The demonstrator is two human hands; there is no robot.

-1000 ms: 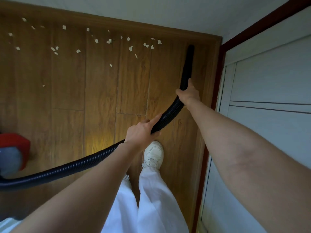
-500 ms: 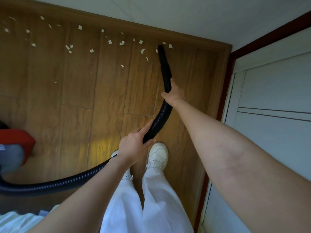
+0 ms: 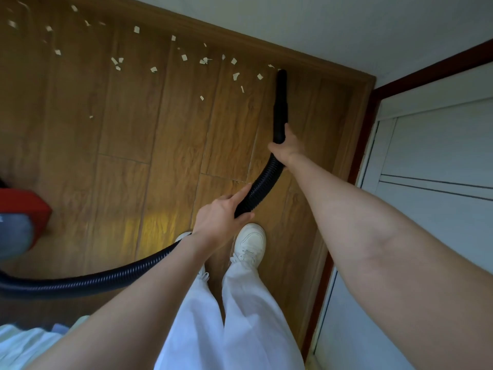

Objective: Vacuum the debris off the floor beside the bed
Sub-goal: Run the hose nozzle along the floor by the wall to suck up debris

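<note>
- The right hand (image 3: 288, 150) grips the black ribbed plastic vacuum hose (image 3: 264, 182) where it joins the smooth black nozzle tube (image 3: 280, 108).
- The left hand (image 3: 221, 217) holds the hose lower down, fingers curled around it, index finger lying along it.
- The nozzle tip rests near the wooden skirting board (image 3: 306, 58), just beside the small pale paper scraps (image 3: 234, 75) scattered across the brown wood-plank floor (image 3: 149, 124).
- The red vacuum body (image 3: 24, 217) sits at the left edge.

Open wooden floor (image 3: 149, 145) leftward; baseboard (image 3: 266, 46) ahead, wardrobe door (image 3: 432, 145) close right.
</note>
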